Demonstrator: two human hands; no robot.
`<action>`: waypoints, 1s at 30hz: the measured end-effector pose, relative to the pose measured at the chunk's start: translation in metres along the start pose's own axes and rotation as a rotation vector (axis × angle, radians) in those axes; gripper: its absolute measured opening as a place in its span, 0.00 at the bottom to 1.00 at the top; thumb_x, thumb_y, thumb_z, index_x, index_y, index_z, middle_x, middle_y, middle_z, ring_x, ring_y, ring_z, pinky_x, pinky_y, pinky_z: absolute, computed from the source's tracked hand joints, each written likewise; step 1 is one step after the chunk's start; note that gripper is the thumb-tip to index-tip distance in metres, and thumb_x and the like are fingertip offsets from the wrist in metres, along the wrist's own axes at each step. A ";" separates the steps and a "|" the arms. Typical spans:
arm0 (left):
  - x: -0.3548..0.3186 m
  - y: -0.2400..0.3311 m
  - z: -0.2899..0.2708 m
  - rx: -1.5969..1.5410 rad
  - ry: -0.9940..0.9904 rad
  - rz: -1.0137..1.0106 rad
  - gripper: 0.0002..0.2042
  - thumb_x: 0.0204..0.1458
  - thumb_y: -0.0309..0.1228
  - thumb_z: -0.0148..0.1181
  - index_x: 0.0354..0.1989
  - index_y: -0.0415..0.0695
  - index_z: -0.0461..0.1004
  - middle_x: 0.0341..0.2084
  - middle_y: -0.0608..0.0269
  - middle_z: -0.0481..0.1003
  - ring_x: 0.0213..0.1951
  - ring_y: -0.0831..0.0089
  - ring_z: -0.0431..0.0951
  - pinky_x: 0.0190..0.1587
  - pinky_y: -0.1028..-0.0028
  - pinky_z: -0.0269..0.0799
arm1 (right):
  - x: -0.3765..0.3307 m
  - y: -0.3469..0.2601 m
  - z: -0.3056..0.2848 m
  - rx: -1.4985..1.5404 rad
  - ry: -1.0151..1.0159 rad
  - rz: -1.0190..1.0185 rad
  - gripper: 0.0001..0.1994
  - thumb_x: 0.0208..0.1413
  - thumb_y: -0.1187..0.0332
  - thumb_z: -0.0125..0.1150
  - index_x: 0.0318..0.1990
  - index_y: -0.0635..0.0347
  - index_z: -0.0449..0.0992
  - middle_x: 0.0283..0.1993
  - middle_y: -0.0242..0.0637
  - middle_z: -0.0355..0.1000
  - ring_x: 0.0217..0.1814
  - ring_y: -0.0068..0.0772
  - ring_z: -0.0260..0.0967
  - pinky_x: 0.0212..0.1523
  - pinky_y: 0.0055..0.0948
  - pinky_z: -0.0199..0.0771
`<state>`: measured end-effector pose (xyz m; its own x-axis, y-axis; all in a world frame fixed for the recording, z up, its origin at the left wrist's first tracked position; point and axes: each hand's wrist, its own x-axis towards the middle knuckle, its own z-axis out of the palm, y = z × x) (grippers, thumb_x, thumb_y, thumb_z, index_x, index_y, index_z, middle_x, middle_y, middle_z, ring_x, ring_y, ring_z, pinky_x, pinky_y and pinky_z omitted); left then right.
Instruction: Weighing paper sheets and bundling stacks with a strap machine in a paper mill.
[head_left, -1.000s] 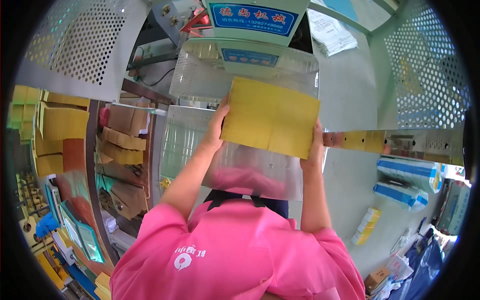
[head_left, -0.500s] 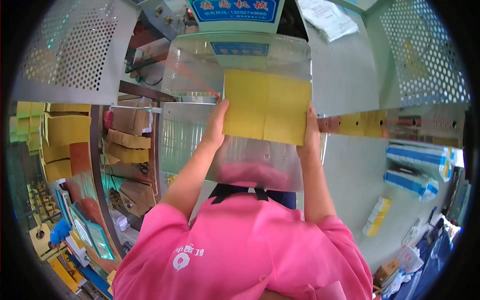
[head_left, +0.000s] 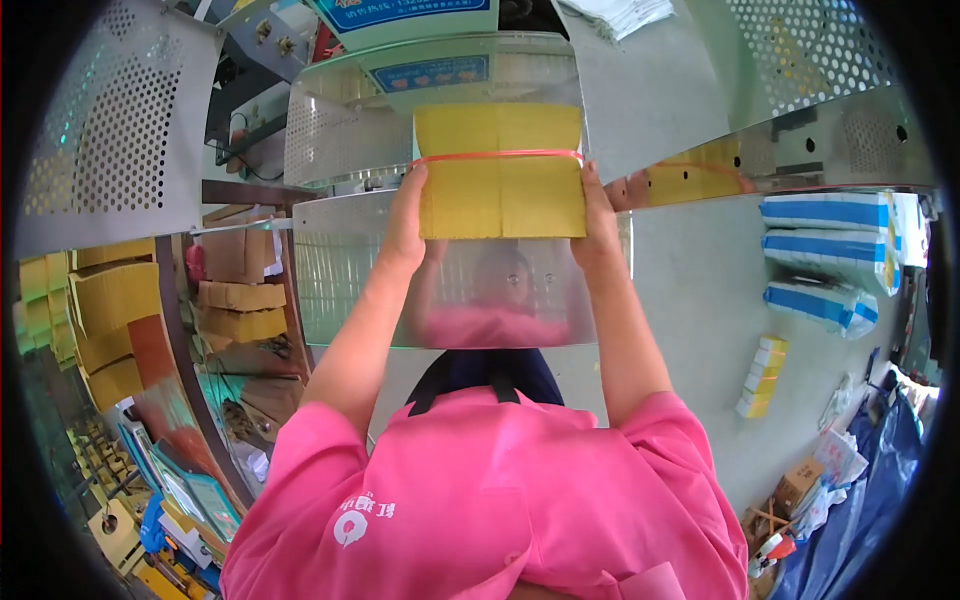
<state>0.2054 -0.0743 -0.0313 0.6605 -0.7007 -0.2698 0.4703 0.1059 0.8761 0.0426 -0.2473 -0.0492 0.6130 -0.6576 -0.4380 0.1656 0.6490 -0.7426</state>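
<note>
- Yellow stack (head_left: pixel 500 172), bound by a red band (head_left: pixel 497 155), sits upper centre of the frame, before a curved metal guard (head_left: pixel 440 290).
- Left hand (head_left: pixel 406 222) grasps its left edge, fingers pressed flat.
- Right hand (head_left: pixel 598 222) grasps its right edge likewise.
- Blue-white packs (head_left: pixel 825 250) lie at right.

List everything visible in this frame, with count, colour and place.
Paper stack: one, yellow, banded by a red rubber band, held up at centre.
Curved metal guard: one, shiny, below the stack.
Perforated panels: two, grey, upper corners.
Wrapped bundles: three, blue-white, on the right.
Flat cartons: several, yellow-brown, on the left.
Small boxes: one stack, yellow, right floor.
Left hand: grip on stack's left edge.
Right hand: grip on right edge.
</note>
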 end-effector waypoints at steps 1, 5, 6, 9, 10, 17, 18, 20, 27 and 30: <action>0.000 0.000 0.002 0.002 0.031 -0.028 0.23 0.64 0.46 0.44 0.57 0.41 0.68 0.53 0.63 0.72 0.55 0.75 0.69 0.58 0.73 0.61 | 0.001 0.001 -0.001 0.008 -0.001 -0.026 0.20 0.67 0.53 0.47 0.54 0.58 0.69 0.52 0.30 0.70 0.54 0.22 0.65 0.54 0.27 0.66; -0.002 -0.004 0.012 -0.081 0.086 -0.040 0.22 0.64 0.45 0.45 0.57 0.41 0.69 0.52 0.64 0.72 0.55 0.75 0.69 0.58 0.72 0.62 | 0.003 0.006 -0.003 0.017 0.033 -0.025 0.20 0.66 0.52 0.49 0.55 0.57 0.68 0.51 0.29 0.69 0.54 0.22 0.63 0.55 0.28 0.64; 0.000 -0.005 0.013 -0.087 0.145 -0.079 0.22 0.64 0.45 0.46 0.57 0.42 0.69 0.52 0.64 0.72 0.55 0.75 0.69 0.58 0.72 0.62 | 0.004 0.007 -0.003 0.021 0.136 -0.004 0.21 0.64 0.51 0.51 0.55 0.57 0.67 0.51 0.30 0.67 0.54 0.22 0.63 0.55 0.28 0.64; 0.002 -0.005 0.011 -0.059 0.065 -0.024 0.22 0.63 0.45 0.46 0.58 0.42 0.68 0.53 0.64 0.72 0.55 0.74 0.69 0.58 0.72 0.62 | 0.005 0.009 -0.008 0.008 0.199 0.012 0.25 0.61 0.49 0.55 0.57 0.55 0.64 0.52 0.29 0.63 0.54 0.23 0.62 0.54 0.28 0.65; 0.001 -0.007 0.011 -0.045 0.082 -0.043 0.22 0.63 0.45 0.46 0.58 0.42 0.68 0.53 0.64 0.72 0.55 0.74 0.69 0.58 0.72 0.62 | 0.005 0.010 -0.010 0.002 0.163 0.010 0.27 0.60 0.48 0.57 0.58 0.55 0.62 0.53 0.29 0.61 0.53 0.23 0.62 0.53 0.29 0.66; -0.001 -0.005 0.004 -0.024 0.094 -0.002 0.23 0.64 0.46 0.46 0.59 0.43 0.67 0.54 0.65 0.70 0.57 0.75 0.68 0.59 0.72 0.61 | 0.012 0.012 -0.011 0.011 0.118 0.072 0.38 0.58 0.48 0.59 0.68 0.52 0.46 0.58 0.30 0.58 0.59 0.24 0.58 0.57 0.32 0.64; -0.004 -0.005 0.005 -0.016 0.131 -0.020 0.23 0.64 0.46 0.45 0.60 0.43 0.67 0.55 0.65 0.70 0.57 0.75 0.67 0.60 0.72 0.60 | 0.011 0.011 -0.008 -0.101 0.152 -0.058 0.40 0.59 0.49 0.59 0.69 0.53 0.44 0.60 0.31 0.57 0.60 0.24 0.58 0.57 0.32 0.64; -0.017 -0.006 0.005 -0.015 0.109 0.008 0.23 0.64 0.47 0.45 0.60 0.43 0.67 0.55 0.64 0.70 0.57 0.75 0.68 0.59 0.72 0.61 | 0.004 0.007 -0.005 -0.210 0.193 -0.188 0.41 0.59 0.49 0.59 0.70 0.53 0.41 0.62 0.33 0.56 0.61 0.25 0.58 0.57 0.33 0.64; -0.104 -0.012 -0.040 -0.191 0.115 -0.098 0.22 0.64 0.45 0.42 0.57 0.42 0.68 0.51 0.63 0.73 0.53 0.70 0.72 0.57 0.68 0.65 | -0.073 0.019 -0.011 -0.213 -0.080 0.025 0.27 0.68 0.52 0.41 0.65 0.63 0.63 0.59 0.36 0.67 0.62 0.25 0.59 0.62 0.24 0.57; -0.113 -0.025 -0.067 -0.252 0.317 -0.183 0.20 0.64 0.42 0.44 0.58 0.42 0.68 0.50 0.62 0.74 0.50 0.69 0.74 0.55 0.67 0.68 | -0.096 0.038 -0.009 -0.281 -0.044 -0.072 0.23 0.68 0.58 0.41 0.63 0.65 0.66 0.57 0.34 0.68 0.58 0.23 0.62 0.60 0.23 0.59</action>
<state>0.1577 0.0497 -0.0498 0.6818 -0.4767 -0.5549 0.6979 0.1964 0.6888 -0.0168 -0.1629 -0.0403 0.6417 -0.6766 -0.3612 -0.0068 0.4659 -0.8848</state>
